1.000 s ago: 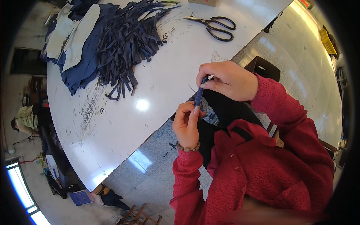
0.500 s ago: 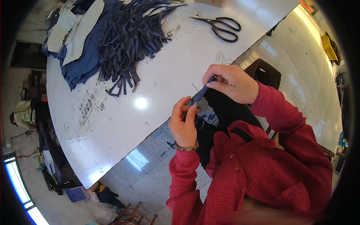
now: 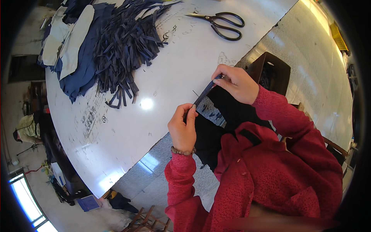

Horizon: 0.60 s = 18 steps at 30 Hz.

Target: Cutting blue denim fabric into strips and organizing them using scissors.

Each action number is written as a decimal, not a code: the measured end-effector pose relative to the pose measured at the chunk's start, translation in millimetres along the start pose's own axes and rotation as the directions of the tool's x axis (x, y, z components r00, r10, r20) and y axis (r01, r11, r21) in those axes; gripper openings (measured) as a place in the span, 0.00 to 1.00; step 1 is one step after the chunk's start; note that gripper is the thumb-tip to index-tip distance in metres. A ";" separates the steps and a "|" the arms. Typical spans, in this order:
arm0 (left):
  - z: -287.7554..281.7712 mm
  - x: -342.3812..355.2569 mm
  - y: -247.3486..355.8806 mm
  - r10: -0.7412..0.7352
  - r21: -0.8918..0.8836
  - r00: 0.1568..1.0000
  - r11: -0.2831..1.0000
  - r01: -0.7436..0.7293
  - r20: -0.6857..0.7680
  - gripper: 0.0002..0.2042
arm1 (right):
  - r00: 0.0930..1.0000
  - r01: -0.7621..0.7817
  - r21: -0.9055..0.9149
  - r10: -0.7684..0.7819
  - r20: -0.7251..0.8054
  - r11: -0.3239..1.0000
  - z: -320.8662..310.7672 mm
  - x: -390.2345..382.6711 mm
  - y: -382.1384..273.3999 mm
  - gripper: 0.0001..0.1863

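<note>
A narrow dark blue fabric strip point(image 3: 205, 91) runs taut and slanting between my two hands, above the table's near edge. My left hand point(image 3: 183, 125) pinches its lower end between thumb and fingers. The upper end sits in the pinch of my right hand point(image 3: 237, 83), farther off and to the right. Across the white table lies a thick bundle of similar dark blue strips point(image 3: 123, 50), their loose ends fanned toward me. Black-handled scissors point(image 3: 222, 24) rest at the far right of the table, blades pointing left.
Blue fabric pieces point(image 3: 83, 71) and pale flat pieces point(image 3: 77, 42) lie stacked beside the bundle. A dark brown bin point(image 3: 279, 73) stands on the floor right of the white table point(image 3: 135, 143). A wooden stool point(image 3: 145, 220) is at the bottom; another person point(image 3: 29, 129) is at far left.
My hands have moved slightly apart, my left hand going left. The strip, bunched and twisted before, is now stretched straight between them. The view has shifted a little.
</note>
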<state>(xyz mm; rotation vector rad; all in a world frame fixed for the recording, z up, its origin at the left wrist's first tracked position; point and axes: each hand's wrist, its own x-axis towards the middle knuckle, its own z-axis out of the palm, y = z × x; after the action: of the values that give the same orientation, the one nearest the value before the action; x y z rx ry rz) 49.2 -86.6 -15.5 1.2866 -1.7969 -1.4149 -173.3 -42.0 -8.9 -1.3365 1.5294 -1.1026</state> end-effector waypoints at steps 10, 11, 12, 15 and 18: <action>3.3 25.5 8.6 -0.213 -0.008 0.973 0.977 0.215 0.085 0.07 | 0.940 0.172 -0.552 -0.304 -0.156 0.816 -0.6 6.1 19.1 0.08; 3.6 26.9 9.7 -0.236 -0.009 0.968 0.971 0.237 0.083 0.07 | 0.937 0.167 -0.577 -0.310 -0.159 0.800 -1.4 6.4 18.5 0.08; 3.9 28.2 10.8 -0.258 -0.010 0.963 0.966 0.260 0.081 0.07 | 0.936 0.162 -0.575 -0.310 -0.168 0.802 -2.2 6.5 18.0 0.08; 3.4 32.9 11.4 -0.297 0.025 0.949 0.955 0.296 0.108 0.07 | 0.915 0.142 -0.637 -0.345 -0.207 0.758 -4.8 6.2 17.4 0.07; 2.0 34.3 10.9 -0.298 0.092 0.948 0.953 0.289 0.114 0.07 | 0.928 0.109 -0.640 -0.308 -0.208 0.761 -7.5 7.0 19.4 0.09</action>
<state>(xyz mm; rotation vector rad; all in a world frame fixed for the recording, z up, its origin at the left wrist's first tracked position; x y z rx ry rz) 29.2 -116.3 -11.3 1.5894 -1.8105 -1.6334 -186.8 -47.1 -25.4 -1.8891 2.1351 -1.0053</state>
